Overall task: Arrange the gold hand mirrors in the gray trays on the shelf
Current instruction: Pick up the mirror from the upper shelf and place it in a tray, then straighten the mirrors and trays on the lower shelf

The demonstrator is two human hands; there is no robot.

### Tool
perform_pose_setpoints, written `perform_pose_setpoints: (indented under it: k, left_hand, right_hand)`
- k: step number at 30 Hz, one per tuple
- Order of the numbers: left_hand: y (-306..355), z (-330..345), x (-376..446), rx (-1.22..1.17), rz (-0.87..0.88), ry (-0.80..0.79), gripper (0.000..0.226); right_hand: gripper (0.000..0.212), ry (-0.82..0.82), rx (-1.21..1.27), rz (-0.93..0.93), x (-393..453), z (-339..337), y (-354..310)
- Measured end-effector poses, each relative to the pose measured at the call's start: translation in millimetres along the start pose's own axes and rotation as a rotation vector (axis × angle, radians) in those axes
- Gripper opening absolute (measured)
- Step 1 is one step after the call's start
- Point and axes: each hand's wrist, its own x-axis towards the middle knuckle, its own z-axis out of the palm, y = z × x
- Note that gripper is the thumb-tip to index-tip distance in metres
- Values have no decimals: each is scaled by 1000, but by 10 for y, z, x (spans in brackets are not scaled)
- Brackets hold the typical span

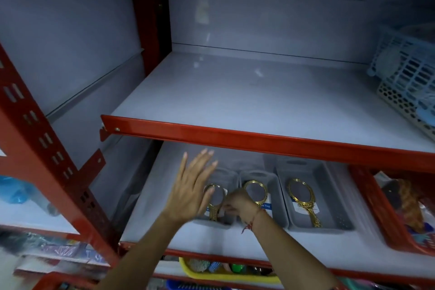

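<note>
Three gray trays stand side by side on the lower shelf: left tray [229,175], middle tray [275,186], right tray [322,186]. Each holds one gold hand mirror: left mirror [215,198], middle mirror [255,189], right mirror [302,198]. My left hand [190,186] hovers flat with fingers spread over the left tray's near side, holding nothing. My right hand [236,203] is curled between the left and middle trays, fingers closed near the left mirror's handle; I cannot tell whether it grips the handle.
A red shelf edge [235,136] overhangs the trays from above. A red basket [400,226] with goods sits at the right of the lower shelf. Blue and beige baskets [404,82] occupy the upper shelf's right. A yellow basket [211,273] lies below.
</note>
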Motion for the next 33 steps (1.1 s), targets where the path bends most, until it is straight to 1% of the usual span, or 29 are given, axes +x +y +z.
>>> perform_pose_setpoints:
  k: [1,2,4,6,7,8,10,13,14,15,17,19,21,25,30,33]
  left_hand:
    - [33,31,-152,-84,-102,-85,52]
    - [74,42,-230,-199,-251,-193,56]
    - [146,64,-240,-420,-627,-389,66]
    - [125,194,-172,-626,-1047,-546,65]
    - [106,264,-121,-724,-1215,-576,67]
    - [92,329,-71,-819,-1354,-569,73]
    - [91,432,13,-936,-1536,-533,82]
    - [90,558,0,-907,-1629,-595,86]
    - [70,612,-42,-903,-1656,-628,96]
    - [39,671,-102,-900,-1675,-644,111]
    - [-98,914,-323,-899,-1657,-623,141]
    - [-206,1143,-522,-866,-1638,-669,152]
    - [-204,1178,-533,-851,-1654,-697,155]
    - [-212,1235,-543,-811,-1688,-712,154]
    - [-177,1190,-467,-815,-1679,-679,155]
    - [-195,1236,-491,-776,-1674,-716,155]
  right_hand:
    - [32,-1,66,4,-12,-41,6]
    - [27,-12,122,14,-30,-78,10]
    - [23,-55,204,9,-83,-104,-17]
    - [26,-75,240,23,-64,-96,-20]
    - [27,-84,253,35,-33,-73,-21]
    - [26,-94,243,55,-17,-47,-26]
    - [23,-111,218,85,25,21,-27]
    - [32,-134,168,134,29,92,-15]
    - [33,-145,143,154,33,104,-8]
    - [34,-157,128,172,44,121,4]
    - [41,-160,128,200,82,143,14]
    - [44,-147,134,199,96,168,-5]
    - [43,-134,147,194,110,179,-22]
    - [41,-140,138,190,125,162,-33]
    - [41,-161,111,185,99,159,-19]
    - [41,-183,89,180,87,155,-31]
